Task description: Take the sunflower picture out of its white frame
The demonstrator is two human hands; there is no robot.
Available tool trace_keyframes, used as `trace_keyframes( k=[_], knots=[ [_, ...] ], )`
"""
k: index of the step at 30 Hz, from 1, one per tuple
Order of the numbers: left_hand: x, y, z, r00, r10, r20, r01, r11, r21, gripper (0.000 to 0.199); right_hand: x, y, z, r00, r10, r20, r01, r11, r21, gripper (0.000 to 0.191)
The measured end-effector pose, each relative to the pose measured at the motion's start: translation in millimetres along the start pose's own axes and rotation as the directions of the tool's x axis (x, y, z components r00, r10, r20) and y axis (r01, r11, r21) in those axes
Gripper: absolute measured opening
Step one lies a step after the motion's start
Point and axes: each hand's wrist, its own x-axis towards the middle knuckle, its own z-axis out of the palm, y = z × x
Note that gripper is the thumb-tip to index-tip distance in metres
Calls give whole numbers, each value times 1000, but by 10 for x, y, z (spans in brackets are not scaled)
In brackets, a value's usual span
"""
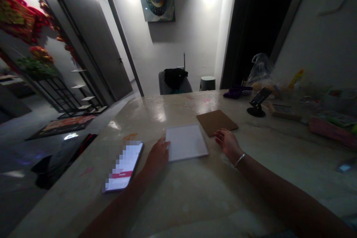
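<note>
A phone (124, 167) lies at left, its long side slanting away to the right, its screen blurred beyond reading. Next, the left hand (159, 152), fingers loosely bent, meets the left edge of a flat, nearly square white panel (186, 142) on the marble-look table (192, 197); whether it grips is unclear. A brown board (216, 121) lies cornerwise beyond the half-open right hand (226, 142), fingertips at its near edge.
</note>
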Motion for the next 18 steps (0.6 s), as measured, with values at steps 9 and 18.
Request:
trace_keyframes(
  k=[9, 18],
  knots=[
    [-45, 88, -6, 995, 64, 75, -63, 998, -24, 39, -249, 193, 41, 562, -215, 799, 827, 126, -548, 24],
    [-89, 165, 21, 979, 92, 182, -137, 958, 253, 50, -381, 210, 52, 541, -76, 837, 802, -251, -541, 49]
  ],
)
